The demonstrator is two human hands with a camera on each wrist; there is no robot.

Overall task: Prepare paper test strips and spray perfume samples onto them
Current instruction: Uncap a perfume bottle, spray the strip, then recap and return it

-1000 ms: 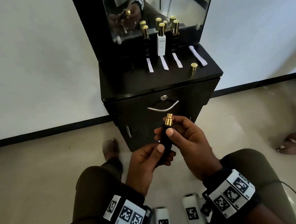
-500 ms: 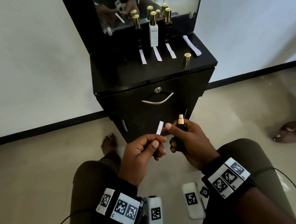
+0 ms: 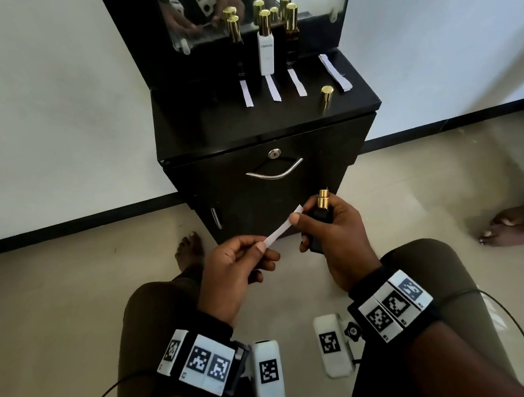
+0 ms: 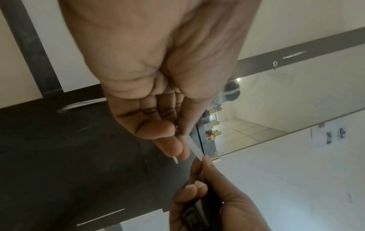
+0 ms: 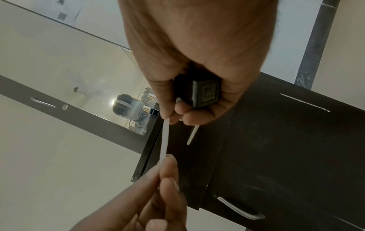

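Over my lap in the head view, my left hand (image 3: pixel 262 247) pinches the near end of a white paper strip (image 3: pixel 281 230). My right hand (image 3: pixel 305 226) grips a black perfume bottle (image 3: pixel 320 216) upright, its gold sprayer (image 3: pixel 322 200) uncapped. The right thumb touches the strip's far end. In the left wrist view the strip (image 4: pixel 194 148) runs from my left fingers (image 4: pixel 169 140) to the right thumb. The right wrist view shows the bottle's square base (image 5: pixel 205 92) in the palm and the strip (image 5: pixel 165 140) below it.
The black cabinet (image 3: pixel 267 133) ahead carries three capped bottles (image 3: pixel 266 47), each with a strip (image 3: pixel 273 88) in front. A stack of spare strips (image 3: pixel 335 73) and a loose gold cap (image 3: pixel 327 96) lie at its right. Another person's foot (image 3: pixel 519 228) rests on the floor at right.
A second ago both hands held the bottle together. Now the right hand alone holds it, and the left has drawn the strip out to the left, so the hands are apart.
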